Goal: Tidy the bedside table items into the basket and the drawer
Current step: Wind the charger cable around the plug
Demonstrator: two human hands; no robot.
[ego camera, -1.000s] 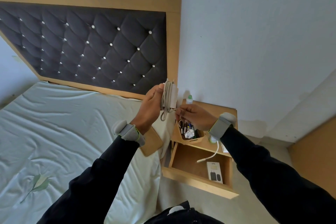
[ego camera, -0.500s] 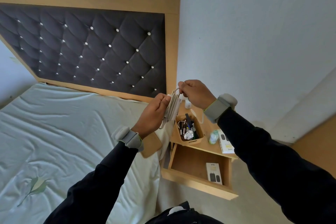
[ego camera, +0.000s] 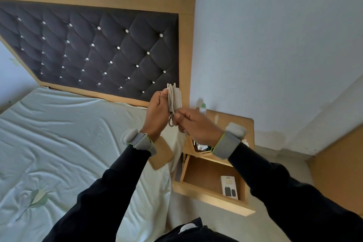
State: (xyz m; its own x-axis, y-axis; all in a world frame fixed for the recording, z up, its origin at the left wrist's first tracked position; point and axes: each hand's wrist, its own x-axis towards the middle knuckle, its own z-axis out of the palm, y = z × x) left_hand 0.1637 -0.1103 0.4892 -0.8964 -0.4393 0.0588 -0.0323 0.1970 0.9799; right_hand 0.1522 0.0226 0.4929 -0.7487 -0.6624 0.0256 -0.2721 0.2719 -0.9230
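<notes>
My left hand [ego camera: 157, 112] grips a white charger with its cable coiled in loops [ego camera: 173, 100], held up in front of the headboard. My right hand [ego camera: 194, 125] pinches the cable's lower loops right beside it. Below my right wrist sits the wooden basket [ego camera: 198, 151] on the bedside table [ego camera: 235, 122], mostly hidden, with small items inside. The drawer [ego camera: 208, 180] under the tabletop is pulled open and holds a white charger box [ego camera: 229, 187].
A small white bottle with a green cap [ego camera: 203, 107] stands at the table's back edge by the wall. The bed [ego camera: 68, 143] with a pale sheet fills the left. A wooden panel [ego camera: 337, 169] stands at the right.
My right hand has come down from the top of the coil to its lower loops, again covering the basket. My left hand has lifted the coil a little.
</notes>
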